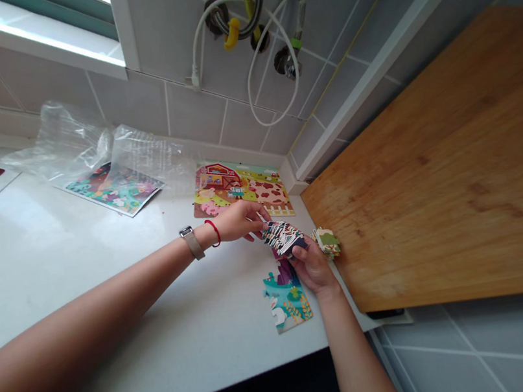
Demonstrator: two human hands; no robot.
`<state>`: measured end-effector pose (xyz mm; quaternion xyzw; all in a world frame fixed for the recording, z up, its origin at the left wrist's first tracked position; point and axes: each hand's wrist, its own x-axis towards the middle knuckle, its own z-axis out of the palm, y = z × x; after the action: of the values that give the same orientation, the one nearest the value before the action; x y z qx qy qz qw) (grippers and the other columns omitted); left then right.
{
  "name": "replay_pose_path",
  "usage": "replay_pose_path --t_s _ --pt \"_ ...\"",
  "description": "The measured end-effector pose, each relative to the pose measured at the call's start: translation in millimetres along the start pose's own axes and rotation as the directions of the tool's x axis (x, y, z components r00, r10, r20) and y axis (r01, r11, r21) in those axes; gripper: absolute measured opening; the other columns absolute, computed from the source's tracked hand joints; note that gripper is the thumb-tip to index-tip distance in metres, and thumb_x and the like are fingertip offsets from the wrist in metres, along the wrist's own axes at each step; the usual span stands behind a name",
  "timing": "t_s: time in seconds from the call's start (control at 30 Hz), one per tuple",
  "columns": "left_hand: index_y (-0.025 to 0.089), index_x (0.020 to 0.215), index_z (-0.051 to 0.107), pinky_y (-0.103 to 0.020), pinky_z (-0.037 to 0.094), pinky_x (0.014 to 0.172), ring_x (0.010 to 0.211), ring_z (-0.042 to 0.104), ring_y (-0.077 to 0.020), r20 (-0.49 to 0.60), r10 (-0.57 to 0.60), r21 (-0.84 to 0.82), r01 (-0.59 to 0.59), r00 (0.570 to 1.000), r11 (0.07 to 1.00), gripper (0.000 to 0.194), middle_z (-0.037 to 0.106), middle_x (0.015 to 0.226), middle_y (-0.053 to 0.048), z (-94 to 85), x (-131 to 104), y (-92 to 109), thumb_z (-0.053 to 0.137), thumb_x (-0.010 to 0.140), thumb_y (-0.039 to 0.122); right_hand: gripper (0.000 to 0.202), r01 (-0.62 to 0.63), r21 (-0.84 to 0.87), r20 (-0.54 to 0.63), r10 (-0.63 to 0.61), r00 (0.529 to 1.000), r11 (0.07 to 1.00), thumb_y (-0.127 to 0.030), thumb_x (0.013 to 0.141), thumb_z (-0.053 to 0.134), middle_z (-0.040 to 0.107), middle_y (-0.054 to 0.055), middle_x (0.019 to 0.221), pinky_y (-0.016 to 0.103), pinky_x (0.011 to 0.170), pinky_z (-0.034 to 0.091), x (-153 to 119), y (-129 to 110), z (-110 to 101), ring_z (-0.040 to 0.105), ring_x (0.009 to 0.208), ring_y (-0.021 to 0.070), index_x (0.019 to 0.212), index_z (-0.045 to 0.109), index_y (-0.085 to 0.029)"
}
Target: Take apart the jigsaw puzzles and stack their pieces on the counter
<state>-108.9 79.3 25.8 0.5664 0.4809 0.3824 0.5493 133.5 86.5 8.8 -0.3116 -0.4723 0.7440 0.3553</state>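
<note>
A thick stack of jigsaw puzzle pieces (283, 237) is gripped by my right hand (312, 268), thumb on top. At the stack's far left end, the fingers of my left hand (240, 221) are closed on its edge; whether they pinch a single piece cannot be made out. Below the stack, a partly joined puzzle section (288, 303) with a white rabbit and teal water lies on the counter, its upper part hidden by the stack and my right hand. Just beyond my left hand lies a farm puzzle (241, 189) with a red barn and a spotted cow.
Another pile of puzzle pieces (327, 242) sits against a large wooden board (449, 174) on the right. Clear plastic bags (142, 155) partly cover a printed picture sheet (113, 190) at the back left. Hoses and a white cable (255, 102) hang on the tiled wall.
</note>
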Motion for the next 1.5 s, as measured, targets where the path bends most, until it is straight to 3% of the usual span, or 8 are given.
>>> replay_pose_path --t_s 0.3,0.4,0.5,0.6,0.7,0.77,1.3,1.5 --pt "0.016 0.098 0.058 -0.027 0.059 0.059 0.068 0.072 -0.0167 -0.104 -0.088 -0.192 0.067 0.991 0.979 0.027 0.071 0.073 -0.002 15.8 -0.9 7.5 0.075 0.081 0.028 0.083 0.054 0.004 0.013 -0.054 0.998 0.999 -0.039 0.066 0.090 0.070 0.009 0.126 0.039 0.094 0.057 -0.1 -0.2 -0.8 0.068 0.112 0.0276 0.140 0.055 -0.025" --pt "0.018 0.103 0.054 -0.030 0.059 0.061 0.069 0.073 -0.0183 -0.122 -0.212 -0.200 0.185 0.970 0.962 0.019 0.072 0.077 -0.004 18.1 -1.9 13.6 0.058 0.093 0.034 0.082 0.097 0.063 -0.011 -0.096 0.995 0.993 -0.040 0.066 0.090 0.071 0.008 0.125 0.042 0.101 0.054 -0.7 -0.8 -1.2 0.066 0.116 0.0279 0.139 0.055 -0.028" --pt "0.018 0.100 0.058 -0.034 0.058 0.067 0.076 0.074 -0.0239 -0.077 -0.243 0.237 0.254 0.967 0.938 0.019 0.074 0.082 -0.008 26.9 -11.5 17.6 0.050 0.094 0.035 0.078 0.144 0.121 -0.056 -0.138 0.989 0.982 -0.044 0.067 0.089 0.071 0.008 0.124 0.047 0.103 0.053 -0.2 -1.3 -1.2 0.066 0.116 0.0287 0.136 0.057 -0.029" --pt "0.018 0.104 0.064 -0.042 0.055 0.081 0.097 0.072 -0.0357 0.014 -0.206 0.737 0.129 0.979 0.663 0.042 0.075 0.098 -0.016 52.2 -29.2 22.5 0.072 0.077 0.050 0.071 0.155 0.151 -0.089 -0.143 0.986 0.976 -0.041 0.068 0.088 0.072 0.006 0.123 0.048 0.104 0.052 1.8 0.7 0.3 0.067 0.114 0.0271 0.132 0.061 -0.030" --pt "0.016 0.120 0.059 -0.043 0.054 0.078 0.100 0.071 -0.0403 -0.008 -0.232 0.876 0.118 0.973 0.467 0.069 0.074 0.104 -0.019 83.2 -45.9 26.7 0.080 0.069 0.058 0.063 0.116 0.176 -0.094 -0.101 0.990 0.978 -0.034 0.068 0.088 0.073 0.005 0.121 0.046 0.103 0.053 5.0 5.1 4.2 0.068 0.111 0.0252 0.126 0.064 -0.028" --pt "0.017 0.116 0.060 -0.041 0.054 0.077 0.101 0.070 -0.0388 -0.002 -0.243 0.894 0.111 0.970 0.434 0.064 0.075 0.103 -0.017 97.0 -51.9 26.3 0.081 0.070 0.057 0.060 0.094 0.205 -0.105 -0.074 0.992 0.974 -0.032 0.068 0.088 0.074 0.003 0.116 0.044 0.101 0.054 7.5 8.0 7.5 0.069 0.107 0.0238 0.122 0.066 -0.027" --pt "0.024 0.095 0.049 -0.027 0.035 0.059 0.076 0.067 -0.0219 -0.086 -0.231 0.816 0.201 0.969 0.542 0.041 0.067 0.080 0.001 109.9 -60.3 22.6 0.081 0.074 0.038 0.070 0.188 0.178 -0.141 -0.164 0.976 0.966 -0.029 0.063 0.092 0.075 0.004 0.107 0.034 0.087 0.058 15.3 27.8 12.2 0.071 0.094 0.0205 0.126 0.064 -0.022" --pt "0.024 0.084 0.054 -0.027 0.043 0.065 0.069 0.058 -0.0159 -0.019 -0.022 0.744 0.029 1.000 0.668 0.013 0.062 0.078 0.002 117.6 -79.0 13.1 0.067 0.084 0.025 0.076 0.214 0.042 -0.136 -0.207 0.969 0.976 -0.029 0.060 0.092 0.075 0.004 0.107 0.034 0.090 0.057 12.2 23.7 15.4 0.071 0.095 0.0196 0.130 0.063 -0.020"
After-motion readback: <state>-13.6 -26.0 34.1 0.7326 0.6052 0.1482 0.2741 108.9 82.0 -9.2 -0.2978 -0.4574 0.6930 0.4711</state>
